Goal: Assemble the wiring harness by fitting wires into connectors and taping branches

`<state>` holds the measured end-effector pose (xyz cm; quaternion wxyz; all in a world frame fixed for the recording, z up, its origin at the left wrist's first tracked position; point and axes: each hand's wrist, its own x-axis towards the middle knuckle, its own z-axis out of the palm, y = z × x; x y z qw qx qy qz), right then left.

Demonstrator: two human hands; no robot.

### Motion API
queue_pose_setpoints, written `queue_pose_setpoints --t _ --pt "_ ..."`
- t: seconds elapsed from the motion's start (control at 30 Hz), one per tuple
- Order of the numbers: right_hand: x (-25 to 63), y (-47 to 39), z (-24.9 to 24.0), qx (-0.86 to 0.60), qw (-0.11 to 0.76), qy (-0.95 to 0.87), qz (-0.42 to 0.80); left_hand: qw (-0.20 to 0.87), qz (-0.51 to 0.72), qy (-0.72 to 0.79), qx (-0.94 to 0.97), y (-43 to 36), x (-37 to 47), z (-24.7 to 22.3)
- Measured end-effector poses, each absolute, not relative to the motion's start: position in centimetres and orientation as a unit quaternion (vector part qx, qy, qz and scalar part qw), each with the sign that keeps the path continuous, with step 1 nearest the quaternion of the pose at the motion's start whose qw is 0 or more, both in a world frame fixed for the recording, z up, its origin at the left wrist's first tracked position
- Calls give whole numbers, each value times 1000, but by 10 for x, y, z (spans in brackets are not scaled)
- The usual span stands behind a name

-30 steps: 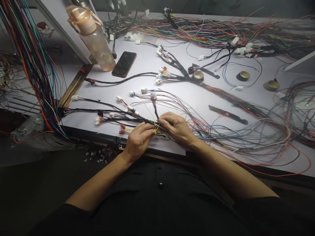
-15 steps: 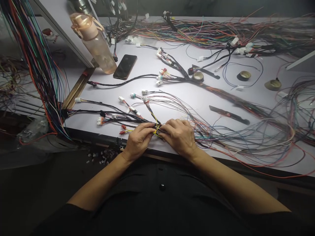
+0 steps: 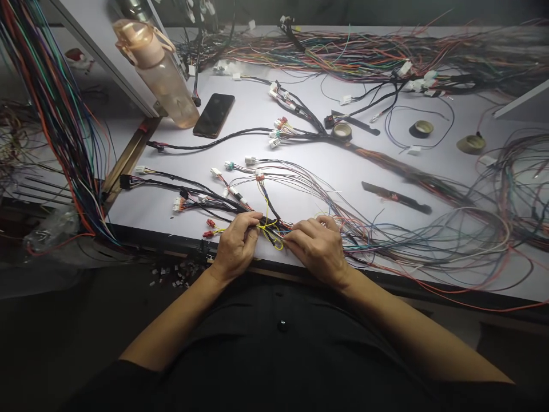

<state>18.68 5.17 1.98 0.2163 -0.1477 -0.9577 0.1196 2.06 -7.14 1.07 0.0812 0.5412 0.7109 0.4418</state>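
Observation:
A wire harness with black-taped branches lies across the front of the table, connectors at its left end. My left hand is closed in a pinch on yellow wires that cross the harness. Just right of it, my right hand has its fingers curled over the harness wires, fingertips beside a small yellow loop. What lies under the right palm is hidden. Two red connectors rest left of my left hand, and a black connector ends the longest branch.
Behind lies a second taped harness with a tape roll on it. A phone and a bottle stand back left. Loose wires spread right, near a dark flat tool. Hanging wires border the left.
The yellow wires have opened out into a wider crossing with a loop. My hands are slightly farther apart. The harness's left end has shifted right and up, and its black connector now shows clearly.

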Motion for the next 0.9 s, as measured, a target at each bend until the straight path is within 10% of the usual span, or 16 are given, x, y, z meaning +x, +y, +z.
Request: queue_pose_setpoints --t 0.5,0.9 --pt "147 43 30 -191 187 -955 131 47 459 667 585 -71 18 19" --pt "142 86 36 -60 83 -904 415 130 283 597 740 -21 -55 72"
